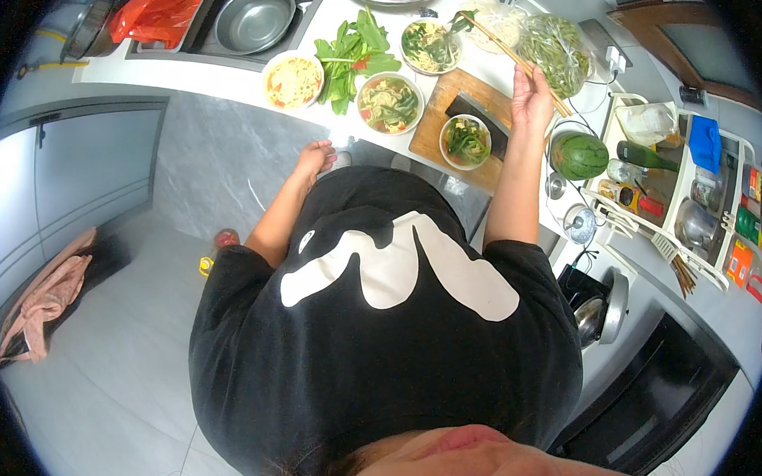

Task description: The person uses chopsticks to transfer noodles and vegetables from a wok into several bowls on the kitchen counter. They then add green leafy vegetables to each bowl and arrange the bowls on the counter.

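My right hand (531,94) holds a pair of wooden chopsticks (499,43). Dark leafy greens (463,20) hang at their tips, by the rim of a noodle bowl (430,46) at the back of the counter. Nearer stand a bowl of noodles with greens (389,104) and, on a wooden cutting board (436,115), a smaller bowl of greens (465,142) beside a dark cleaver blade (482,115). At the left is a bowl with yellow pieces in broth (292,81), next to loose green leaves (355,52). My left hand (317,158) hangs before the counter edge with nothing in it, its fingers loosely bent.
A sink (205,29) with a metal basin (255,19) lies left. Bagged green vegetables (555,54), pale noodles in plastic (494,25) and a watermelon (579,155) are at the right, near a rack (665,181) of bottles and jars. Cables (582,121) run beside the watermelon.
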{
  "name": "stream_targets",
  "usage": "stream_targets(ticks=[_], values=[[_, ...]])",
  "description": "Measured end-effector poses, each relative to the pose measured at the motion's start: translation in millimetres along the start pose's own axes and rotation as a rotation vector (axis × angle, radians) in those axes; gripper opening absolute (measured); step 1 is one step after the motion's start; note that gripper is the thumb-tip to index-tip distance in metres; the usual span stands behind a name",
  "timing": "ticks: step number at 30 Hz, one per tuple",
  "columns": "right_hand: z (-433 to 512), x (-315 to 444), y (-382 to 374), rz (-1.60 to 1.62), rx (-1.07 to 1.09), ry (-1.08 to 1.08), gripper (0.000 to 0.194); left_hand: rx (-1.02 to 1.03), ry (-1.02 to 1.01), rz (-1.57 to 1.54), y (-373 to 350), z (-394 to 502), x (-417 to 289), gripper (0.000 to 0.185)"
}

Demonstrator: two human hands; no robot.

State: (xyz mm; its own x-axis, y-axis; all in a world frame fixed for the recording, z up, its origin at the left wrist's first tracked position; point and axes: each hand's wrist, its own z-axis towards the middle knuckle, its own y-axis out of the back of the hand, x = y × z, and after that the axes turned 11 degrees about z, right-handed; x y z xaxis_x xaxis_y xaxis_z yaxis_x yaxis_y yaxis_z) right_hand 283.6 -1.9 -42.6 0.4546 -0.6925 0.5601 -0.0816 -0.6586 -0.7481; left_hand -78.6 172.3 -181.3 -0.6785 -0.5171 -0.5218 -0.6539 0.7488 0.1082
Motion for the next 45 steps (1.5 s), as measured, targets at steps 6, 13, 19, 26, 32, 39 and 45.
stream_targets(ticks=[6, 13, 19, 26, 32, 39, 45], values=[[-8, 4, -7, 0.022, 0.011, 0.038, 0.021, 0.022, -0.009, 0.001, 3, -1, 5, 0.025], [-10, -6, 11, 0.017, -0.026, 0.034, 0.02, 0.035, -0.007, -0.001, 8, -1, 9, 0.026], [-36, 11, 18, 0.028, -0.075, 0.055, 0.019, 0.072, -0.007, 0.071, 6, 1, 3, 0.026], [-92, 56, 49, 0.113, -0.084, 0.123, 0.017, 0.178, -0.011, 0.182, -14, 16, -7, 0.025], [-143, 72, 84, 0.014, -0.204, 0.175, 0.017, 0.243, -0.033, 0.278, -31, 22, -19, 0.026], [-154, 36, 142, -0.066, -0.363, 0.111, 0.018, 0.304, -0.041, 0.328, -40, 30, -23, 0.024], [-147, 4, 155, -0.154, -0.503, 0.106, 0.02, 0.314, -0.038, 0.348, -39, 29, -25, 0.025]])
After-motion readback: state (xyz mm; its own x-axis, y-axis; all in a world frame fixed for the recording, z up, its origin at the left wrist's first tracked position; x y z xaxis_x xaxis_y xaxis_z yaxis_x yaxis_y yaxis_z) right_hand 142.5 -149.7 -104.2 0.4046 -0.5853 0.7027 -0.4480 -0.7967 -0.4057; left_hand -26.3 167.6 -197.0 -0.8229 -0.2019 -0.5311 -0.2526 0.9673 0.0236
